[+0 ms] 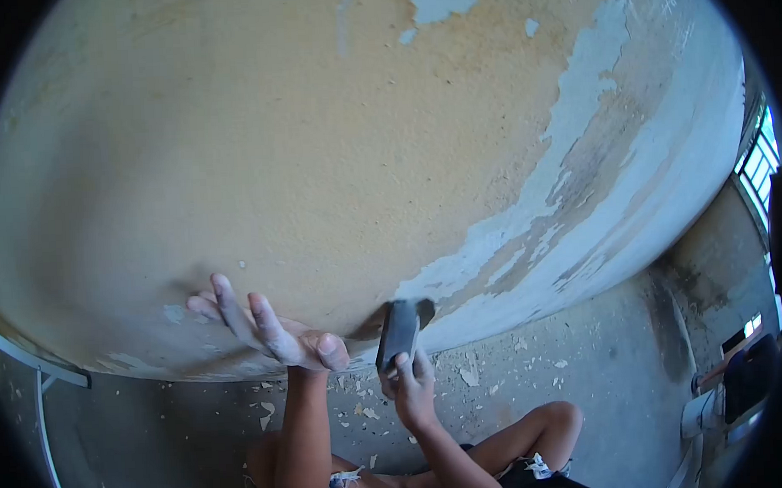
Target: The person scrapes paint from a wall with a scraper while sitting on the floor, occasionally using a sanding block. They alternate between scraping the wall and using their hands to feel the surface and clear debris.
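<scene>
A wall (pixel 317 151) with peeling paint fills most of the head view, tan over much of it and pale blue-white towards the right. My left hand (pixel 277 336) is raised at the wall's lower part, fingers spread and holding nothing. In my right hand (pixel 409 387) is a flat, dark grey rectangular block (pixel 399 333), gripped by its lower end. Its upper end is right at the wall, beside the edge of a pale patch (pixel 462 263), and casts a dark shadow there. Whitish dust coats the fingers of both hands.
Paint flakes (pixel 469 376) litter the grey floor (pixel 606 383) along the wall's foot. My bent knee (pixel 560 420) is below. A metal frame (pixel 40 408) stands at far left. A white container (pixel 702 414) and dark items (pixel 750 377) sit at right, below a window (pixel 761 162).
</scene>
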Tool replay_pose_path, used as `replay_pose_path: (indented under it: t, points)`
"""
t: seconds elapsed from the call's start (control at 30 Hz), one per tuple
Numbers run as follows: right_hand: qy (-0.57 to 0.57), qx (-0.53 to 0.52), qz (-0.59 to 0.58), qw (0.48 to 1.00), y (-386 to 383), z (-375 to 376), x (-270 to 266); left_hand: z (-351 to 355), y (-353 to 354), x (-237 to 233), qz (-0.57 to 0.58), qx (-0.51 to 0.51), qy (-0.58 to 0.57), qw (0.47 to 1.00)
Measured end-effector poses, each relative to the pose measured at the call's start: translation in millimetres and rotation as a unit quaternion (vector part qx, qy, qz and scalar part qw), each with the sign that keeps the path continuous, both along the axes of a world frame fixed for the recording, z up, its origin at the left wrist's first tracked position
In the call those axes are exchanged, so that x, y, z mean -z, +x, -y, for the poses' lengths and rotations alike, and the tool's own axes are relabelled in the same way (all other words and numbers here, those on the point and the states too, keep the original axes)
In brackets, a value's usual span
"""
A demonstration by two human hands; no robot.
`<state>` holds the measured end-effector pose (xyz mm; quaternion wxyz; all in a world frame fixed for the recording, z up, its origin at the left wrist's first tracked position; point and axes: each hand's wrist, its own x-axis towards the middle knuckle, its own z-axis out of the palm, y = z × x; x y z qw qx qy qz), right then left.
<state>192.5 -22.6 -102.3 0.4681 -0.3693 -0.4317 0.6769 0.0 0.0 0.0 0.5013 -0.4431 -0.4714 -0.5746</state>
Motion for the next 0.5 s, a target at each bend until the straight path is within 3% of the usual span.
replay_pose_path:
  t: [0.07,0.17,0.23,0.33,0.43,0.5]
  points:
    - [-0.020,-0.010,0.029,0.999,5,1,27,-10,11,5,0.007,0.025,0.005,1.000]
    - [-0.009,0.031,0.086,0.996,4,18,6,4,-1,-3,0.001,0.050,0.017,0.999]
    - [0.046,0.048,-0.035,0.997,-8,-5,-26,7,2,-1,0.015,0.049,0.007,0.999]
    - [0.056,0.020,-0.072,0.996,-7,-14,-30,4,2,-2,0.010,0.054,0.019,0.998]
    - [0.013,0.005,0.063,0.998,-2,14,33,0,2,-1,0.017,0.072,0.040,0.996]
    - [-0.007,0.009,0.041,0.999,-4,26,31,4,1,-3,0.024,0.061,0.028,0.997]
